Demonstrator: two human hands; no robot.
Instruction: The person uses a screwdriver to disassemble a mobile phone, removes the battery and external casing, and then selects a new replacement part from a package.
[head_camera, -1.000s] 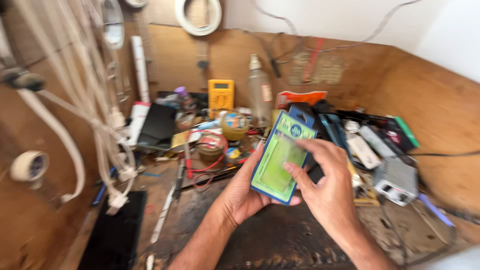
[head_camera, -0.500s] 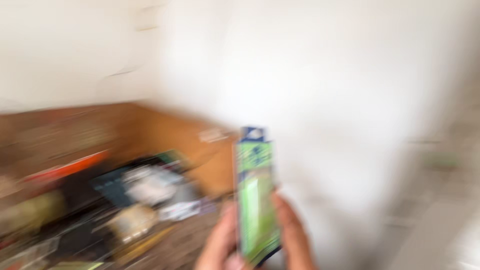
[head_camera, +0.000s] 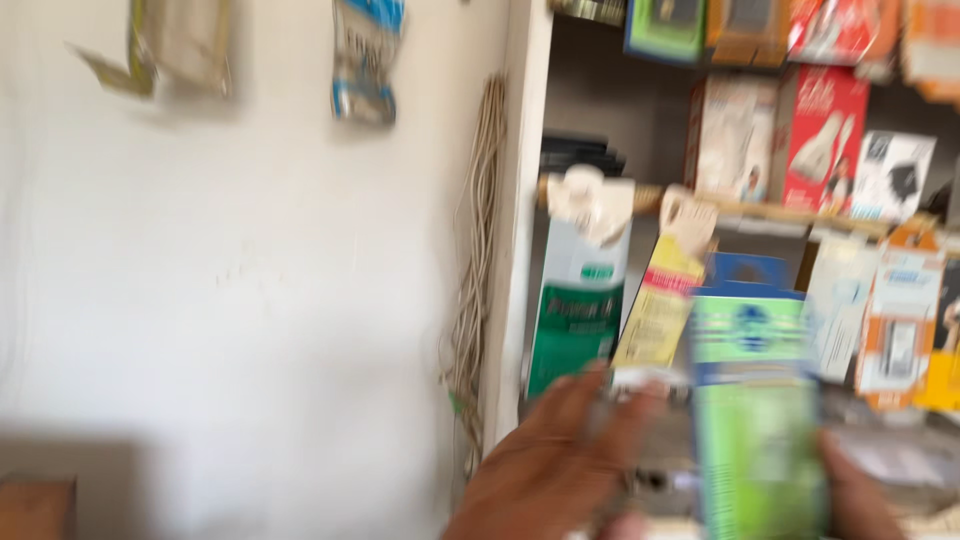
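Low in the right part of the frame, a flat green and blue packet (head_camera: 757, 420) stands upright, blurred by motion, its blue top reaching up to about mid-height of the picture. The right hand (head_camera: 858, 492) shows only as a sliver at the packet's right edge, touching it there; whether its fingers are curled round the back cannot be told. The left hand (head_camera: 555, 465) sits just left of the packet at the bottom centre, back towards the camera, fingers stretched up and held close together, their tips near the packet's left edge; the blur hides whether they actually touch it. Behind the hands, in the right half of the frame, carded packets (head_camera: 640, 290) hang in a row from a shelf (head_camera: 790, 215), white, green and yellow among them. Above that row, in the upper right, red and white boxes (head_camera: 825, 135) stand on the shelf. A bundle of pale cords (head_camera: 478, 260) hangs down the white post at the centre. A bare white wall (head_camera: 220, 300) fills the left half, with two small bags (head_camera: 365, 55) pinned near its top.
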